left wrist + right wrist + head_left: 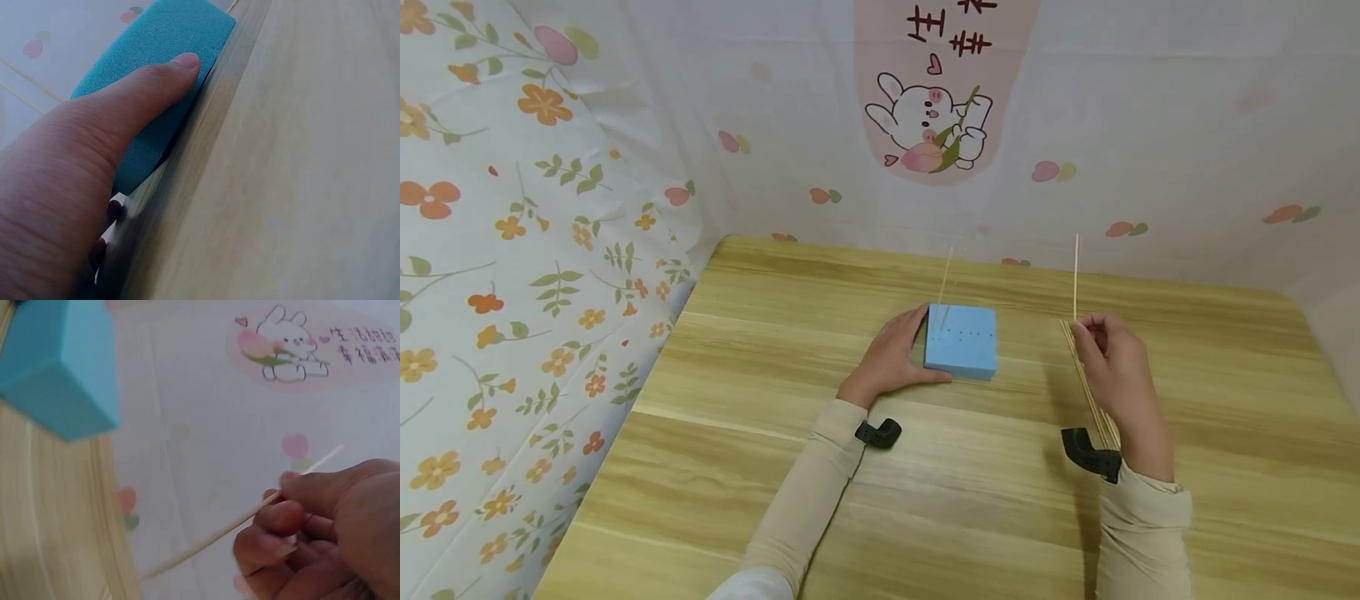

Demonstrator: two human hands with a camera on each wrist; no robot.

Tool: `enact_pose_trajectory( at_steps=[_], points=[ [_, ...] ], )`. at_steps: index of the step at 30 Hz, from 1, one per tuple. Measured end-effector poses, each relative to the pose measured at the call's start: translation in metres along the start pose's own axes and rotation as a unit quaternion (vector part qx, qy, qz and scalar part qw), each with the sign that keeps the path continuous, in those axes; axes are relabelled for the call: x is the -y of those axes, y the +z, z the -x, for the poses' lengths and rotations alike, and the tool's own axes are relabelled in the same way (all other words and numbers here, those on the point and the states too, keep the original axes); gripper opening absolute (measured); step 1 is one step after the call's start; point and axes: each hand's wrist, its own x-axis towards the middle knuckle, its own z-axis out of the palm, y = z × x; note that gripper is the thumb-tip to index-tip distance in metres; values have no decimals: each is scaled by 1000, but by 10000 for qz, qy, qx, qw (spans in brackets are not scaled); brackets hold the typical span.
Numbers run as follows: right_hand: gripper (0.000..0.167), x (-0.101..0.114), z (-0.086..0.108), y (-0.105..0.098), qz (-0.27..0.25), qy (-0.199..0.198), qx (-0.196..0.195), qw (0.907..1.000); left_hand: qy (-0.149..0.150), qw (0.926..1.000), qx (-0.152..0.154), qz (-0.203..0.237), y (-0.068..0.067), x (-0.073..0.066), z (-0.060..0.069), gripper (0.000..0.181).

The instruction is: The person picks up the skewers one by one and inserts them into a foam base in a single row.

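Note:
A light-blue foam block [966,343] lies on the table, its top dotted with small dark marks. Two thin wooden skewers [947,279] stand in it near its left edge. My left hand [891,354] holds the block from the left; its thumb presses the near side, as the left wrist view shows, while its other fingers are mostly hidden. To the right of the block, my right hand [1116,367] pinches one wooden skewer [215,536] between thumb and fingers, apart from the block. Below this hand lies a bundle of skewers [1084,375], partly covered by the hand and wrist.
The wooden table [970,500] reaches back to a white cloth wall [775,167] with a printed rabbit. At the left hangs a flowered cloth [535,275]. A black wrist camera [880,433] is worn on the left wrist, and another [1090,454] on the right.

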Motion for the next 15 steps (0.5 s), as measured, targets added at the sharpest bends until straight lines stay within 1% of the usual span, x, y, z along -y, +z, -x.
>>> enact_pose_trajectory(
  at_steps=[3, 5, 7, 10, 11, 12, 14, 15],
  points=[
    [20, 14, -12, 14, -495, -253, -242, 9982, -1, 10000, -9, 12, -1, 1, 0, 125],
    [18, 24, -19, 23, -925, -368, -443, 9940, 7, 10000, -39, 30, -2, 0, 0, 125],
    [16, 35, -27, 32, -1462, -516, -657, 9857, 24, 10000, -66, 42, -1, 0, 1, 125],
    [17, 47, -37, 46, -2174, -798, -937, 9683, 50, 9999, -64, 66, 0, -1, 1, 125],
    [19, 50, -40, 50, -2314, -893, -994, 9636, 64, 9999, -65, 59, 0, -1, 0, 125],
    [22, 52, -42, 54, -2347, -969, -1031, 9617, 73, 9999, -63, 58, 0, -1, 0, 126],
    [25, 55, -45, 62, -2296, -1089, -1080, 9611, 73, 9999, -85, 20, 0, -1, 0, 126],
    [25, 56, -47, 66, -2192, -1144, -1079, 9629, 77, 9999, -105, 3, -1, -1, 0, 126]
  ],
)
